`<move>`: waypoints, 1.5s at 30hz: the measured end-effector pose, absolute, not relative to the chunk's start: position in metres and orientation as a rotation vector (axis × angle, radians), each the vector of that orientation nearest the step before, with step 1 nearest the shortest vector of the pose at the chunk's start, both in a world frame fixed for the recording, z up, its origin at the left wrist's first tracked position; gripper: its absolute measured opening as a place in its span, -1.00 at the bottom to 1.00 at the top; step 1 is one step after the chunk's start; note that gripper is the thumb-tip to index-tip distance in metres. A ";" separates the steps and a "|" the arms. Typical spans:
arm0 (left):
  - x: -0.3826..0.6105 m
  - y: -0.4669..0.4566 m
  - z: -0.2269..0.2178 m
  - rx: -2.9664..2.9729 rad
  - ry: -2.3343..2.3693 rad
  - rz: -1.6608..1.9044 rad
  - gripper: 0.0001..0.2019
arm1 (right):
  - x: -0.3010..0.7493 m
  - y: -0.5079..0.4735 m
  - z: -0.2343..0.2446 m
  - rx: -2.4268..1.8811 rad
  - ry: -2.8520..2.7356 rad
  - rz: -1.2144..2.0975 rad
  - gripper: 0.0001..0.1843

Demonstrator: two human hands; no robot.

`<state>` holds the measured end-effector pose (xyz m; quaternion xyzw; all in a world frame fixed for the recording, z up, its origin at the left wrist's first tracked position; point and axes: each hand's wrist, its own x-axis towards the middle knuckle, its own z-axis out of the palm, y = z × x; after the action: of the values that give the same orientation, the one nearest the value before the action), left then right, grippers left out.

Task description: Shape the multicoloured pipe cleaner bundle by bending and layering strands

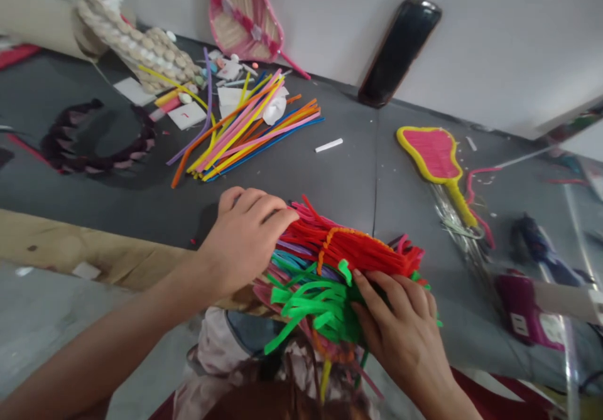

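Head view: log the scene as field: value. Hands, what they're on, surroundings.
left hand: at left end of the pipe cleaner pile
right hand: on the pile, beside green strands
grip: firmness unclear, both hands
pile colours: include red, green, orange, purple
beyond left hand: loose pipe cleaners on dark table
far left: dark headband
against wall: black phone
right: pink, yellow-edged piece

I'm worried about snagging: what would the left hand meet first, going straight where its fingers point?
The left hand would probably meet the red and pink fuzzy stems first, though depth is unclear.
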<state>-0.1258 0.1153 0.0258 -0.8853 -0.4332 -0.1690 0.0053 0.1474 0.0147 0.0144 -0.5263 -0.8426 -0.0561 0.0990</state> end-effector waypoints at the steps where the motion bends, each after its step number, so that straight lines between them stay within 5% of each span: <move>1: -0.125 0.114 0.024 -2.799 -1.380 -0.537 -0.78 | 0.148 0.014 0.012 -1.551 -2.486 -0.190 -0.68; 16: -0.106 0.088 0.006 -3.109 -1.376 -0.618 -0.79 | 0.155 0.004 -0.009 -1.550 -2.429 -0.255 -0.50; 23: -0.103 0.081 0.008 -3.194 -1.369 -0.688 -0.87 | 0.153 0.004 -0.009 -1.553 -2.420 -0.263 -0.59; 29: -0.097 0.080 0.020 -3.007 -1.552 -0.413 -0.77 | 0.158 0.004 -0.011 -1.525 -2.453 -0.279 -0.55; 38: -0.097 0.095 0.017 -2.847 -1.516 -0.464 -0.84 | 0.161 0.003 -0.014 -1.524 -2.454 -0.251 -0.40; 45: -0.113 0.113 0.021 -2.767 -1.758 -0.462 -0.77 | 0.157 0.004 -0.013 -1.539 -2.401 -0.233 -0.52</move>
<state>-0.1127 0.1134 0.0208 -0.8327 -0.5292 -0.1390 -0.0844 0.1571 0.0036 -0.0126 -0.5326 -0.8309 -0.0806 0.1397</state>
